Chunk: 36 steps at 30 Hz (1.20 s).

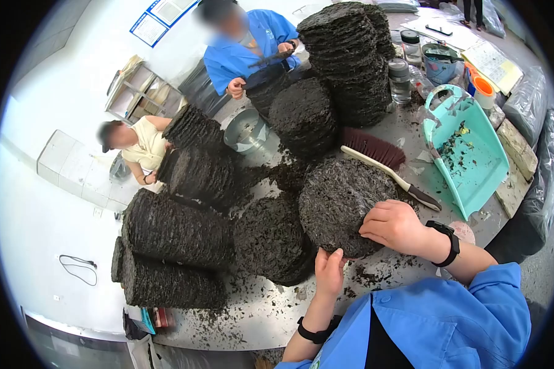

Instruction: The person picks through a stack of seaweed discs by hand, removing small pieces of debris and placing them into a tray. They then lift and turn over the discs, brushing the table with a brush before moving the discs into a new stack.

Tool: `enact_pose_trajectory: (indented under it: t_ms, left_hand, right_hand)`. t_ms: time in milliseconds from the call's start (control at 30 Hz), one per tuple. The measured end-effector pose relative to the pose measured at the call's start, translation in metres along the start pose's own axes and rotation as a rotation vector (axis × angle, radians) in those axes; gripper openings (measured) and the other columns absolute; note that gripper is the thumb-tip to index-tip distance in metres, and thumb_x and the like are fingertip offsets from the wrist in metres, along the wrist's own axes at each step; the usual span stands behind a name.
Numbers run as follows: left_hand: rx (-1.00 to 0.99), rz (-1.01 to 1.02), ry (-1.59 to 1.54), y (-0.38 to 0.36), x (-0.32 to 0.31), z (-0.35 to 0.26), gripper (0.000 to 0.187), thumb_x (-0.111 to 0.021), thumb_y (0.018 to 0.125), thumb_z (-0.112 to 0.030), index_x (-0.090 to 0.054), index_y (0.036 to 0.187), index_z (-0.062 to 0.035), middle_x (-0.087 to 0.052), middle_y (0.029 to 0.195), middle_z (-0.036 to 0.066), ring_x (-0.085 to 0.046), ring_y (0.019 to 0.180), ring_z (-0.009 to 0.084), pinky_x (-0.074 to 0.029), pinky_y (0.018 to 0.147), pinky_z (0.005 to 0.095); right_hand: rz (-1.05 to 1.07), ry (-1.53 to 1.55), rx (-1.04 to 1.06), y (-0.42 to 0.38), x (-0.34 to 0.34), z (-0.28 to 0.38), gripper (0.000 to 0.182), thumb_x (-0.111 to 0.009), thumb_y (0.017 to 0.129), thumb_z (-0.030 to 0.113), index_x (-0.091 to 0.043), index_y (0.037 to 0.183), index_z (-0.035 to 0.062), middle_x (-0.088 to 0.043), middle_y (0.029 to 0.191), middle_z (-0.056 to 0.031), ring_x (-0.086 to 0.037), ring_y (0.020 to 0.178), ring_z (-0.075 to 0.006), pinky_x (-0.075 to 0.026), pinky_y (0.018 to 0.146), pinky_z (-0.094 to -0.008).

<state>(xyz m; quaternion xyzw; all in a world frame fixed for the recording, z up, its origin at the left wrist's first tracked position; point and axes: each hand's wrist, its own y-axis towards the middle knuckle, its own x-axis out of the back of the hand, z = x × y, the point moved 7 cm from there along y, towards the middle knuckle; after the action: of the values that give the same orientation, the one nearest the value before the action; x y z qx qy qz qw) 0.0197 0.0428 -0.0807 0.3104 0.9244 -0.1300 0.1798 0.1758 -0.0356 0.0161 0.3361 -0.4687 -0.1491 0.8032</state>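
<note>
A round, flat stack of dark, flaky pressed cakes [341,206], seemingly dried seaweed, stands tilted on the littered table, its crumbly face turned up, other stacks just beside it.

The left hand [329,270] has its fingertips hidden under the dark disc stack [341,206], whose far side covers part of the brush [375,154] on the counter [271,313]

Grey round desk [277,313], littered with dark crumbs. Turquoise plastic dustpan [474,160] at the far right edge, dark scraps inside. Red-bristled hand brush with pale handle [381,161] lying just left of it. Round metal tin [245,130] among tall stacks of dark pressed discs [351,61]. Clear lidded jars [400,77] beyond. Two seated people in the background: blue work jacket [246,49], cream shirt [148,144]. White floor cable [77,267] at left.
</note>
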Motion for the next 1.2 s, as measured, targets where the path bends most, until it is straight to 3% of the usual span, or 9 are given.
enact_pose_trajectory:
  t_ms: [300, 500, 567, 633, 700, 833, 1033, 1167, 1200]
  left_hand:
    - [-0.065, 0.03, 0.073, -0.003, 0.004, 0.007, 0.041, -0.045, 0.093, -0.002, -0.044, 0.134, -0.0024, -0.058, 0.127, 0.012, -0.061, 0.113, 0.0236, -0.052, 0.096, 0.0396]
    - [0.029, 0.039, -0.077, 0.006, 0.012, 0.01, 0.04, -0.045, 0.094, -0.002, -0.043, 0.134, -0.0015, -0.058, 0.127, 0.013, -0.061, 0.112, 0.0245, -0.052, 0.095, 0.0433]
    - [-0.011, 0.057, 0.0, 0.012, 0.022, 0.012, 0.04, -0.045, 0.095, -0.002, -0.043, 0.135, -0.0013, -0.058, 0.128, 0.013, -0.061, 0.111, 0.0239, -0.052, 0.094, 0.0424]
    - [-0.036, 0.094, 0.072, 0.015, 0.019, 0.011, 0.04, -0.045, 0.096, -0.002, -0.043, 0.135, -0.001, -0.058, 0.128, 0.013, -0.061, 0.111, 0.0233, -0.053, 0.093, 0.0415]
    - [-0.323, 0.087, 0.774, 0.02, 0.001, -0.019, 0.034, -0.048, 0.095, -0.003, -0.053, 0.128, 0.0003, -0.061, 0.122, 0.017, -0.063, 0.105, 0.0372, -0.051, 0.092, 0.0418]
    - [-0.852, 0.088, 1.435, 0.009, -0.047, -0.048, 0.054, -0.054, 0.081, 0.007, -0.058, 0.133, -0.0061, -0.054, 0.132, 0.018, -0.053, 0.121, 0.0391, -0.044, 0.104, 0.0468]
    - [-0.923, 0.189, 1.575, -0.007, -0.037, -0.024, 0.058, -0.054, 0.081, 0.007, -0.055, 0.137, -0.0073, -0.046, 0.144, 0.019, -0.043, 0.134, 0.0374, -0.038, 0.11, 0.0464]
    - [-0.73, -0.069, 1.1, -0.01, -0.003, -0.031, 0.059, -0.056, 0.093, -0.004, -0.036, 0.148, -0.0013, -0.029, 0.155, 0.018, -0.037, 0.139, 0.0291, -0.037, 0.11, 0.0437]
    - [-0.468, -0.084, 0.62, -0.001, 0.011, -0.022, 0.057, -0.054, 0.095, -0.005, -0.035, 0.149, -0.0018, -0.032, 0.153, 0.016, -0.04, 0.137, 0.0264, -0.038, 0.109, 0.0427]
  right_hand:
    - [0.282, -0.194, 0.058, 0.002, -0.011, 0.012, 0.011, -0.063, 0.079, 0.018, -0.065, 0.087, 0.0106, -0.054, 0.081, -0.0029, -0.058, 0.082, -0.0206, -0.048, 0.072, -0.0321]
    - [0.162, 0.814, -0.257, -0.031, 0.064, -0.044, 0.014, -0.068, 0.092, 0.015, -0.063, 0.092, 0.0023, -0.064, 0.089, -0.0092, -0.063, 0.082, -0.0201, -0.05, 0.072, -0.0337]
    - [-0.144, 1.302, -0.488, -0.074, 0.103, -0.09, 0.015, -0.061, 0.096, 0.016, -0.062, 0.09, 0.0015, -0.064, 0.084, -0.0102, -0.063, 0.078, -0.0209, -0.049, 0.071, -0.0314]
    - [-0.278, 0.96, -0.66, -0.124, 0.116, -0.147, 0.014, -0.057, 0.097, 0.015, -0.062, 0.1, 0.0018, -0.064, 0.09, -0.0102, -0.063, 0.081, -0.0217, -0.051, 0.073, -0.0319]
    - [-0.397, 0.094, -0.752, -0.152, 0.136, -0.163, 0.023, -0.052, 0.1, 0.018, -0.06, 0.115, 0.0032, -0.064, 0.098, -0.01, -0.064, 0.087, -0.0232, -0.053, 0.077, -0.0341]
    - [-0.165, 1.446, -0.983, -0.12, 0.034, -0.097, 0.07, -0.047, 0.099, 0.055, -0.041, 0.145, 0.0034, -0.057, 0.134, -0.019, -0.061, 0.116, -0.0328, -0.051, 0.093, -0.0491]
    - [-0.335, 1.485, -1.181, -0.133, -0.037, -0.1, 0.042, -0.057, 0.096, 0.008, -0.047, 0.137, 0.0098, -0.059, 0.122, -0.0002, -0.061, 0.099, -0.0121, -0.054, 0.081, -0.0334]
    - [-0.381, 1.455, -1.129, -0.125, -0.029, -0.089, 0.044, -0.054, 0.096, 0.001, -0.047, 0.138, 0.0123, -0.059, 0.121, 0.0026, -0.06, 0.101, -0.0092, -0.053, 0.081, -0.0306]
    - [-0.373, 1.433, -1.134, -0.127, -0.028, -0.088, 0.046, -0.054, 0.095, 0.001, -0.047, 0.139, 0.0136, -0.058, 0.121, 0.0033, -0.059, 0.103, -0.0088, -0.053, 0.082, -0.0299]
